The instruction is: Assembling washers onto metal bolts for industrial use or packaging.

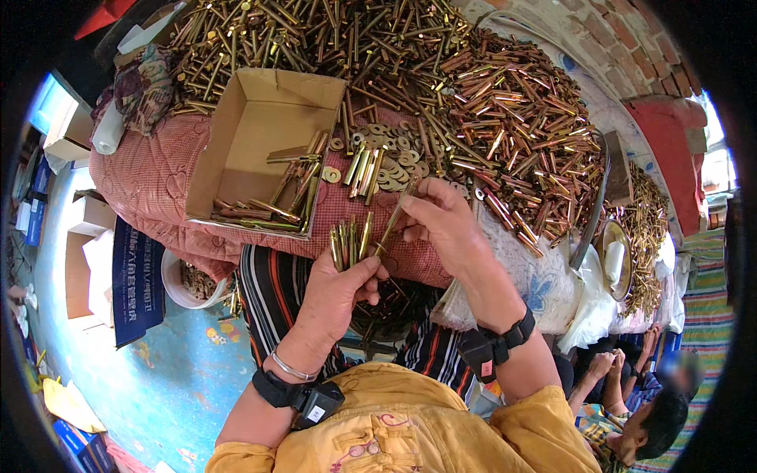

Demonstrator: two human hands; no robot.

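Note:
Upright between the fingers of my left hand (335, 288) is a small bunch of gold-coloured bolts (342, 243). My right hand (451, 229) pinches one long, thin gold bolt (389, 227) near its upper end; its lower end meets the left fingertips, tilted. Just beyond the hands lies a short row of gold bolts (365, 172) on the red checked cloth (331, 206). Flat round washers (408, 160) are scattered beside that row. To the left, an open cardboard box (225, 169) holds some loose bolts (293, 189) along its right side and near edge.
A heap of gold bolts (315, 35) spreads at the back; coppery metal sleeves (512, 118) pile up on the right. A white bucket (175, 277) stands low left. A curved metal strip (597, 201) rises at right. Other people (631, 402) sit at lower right.

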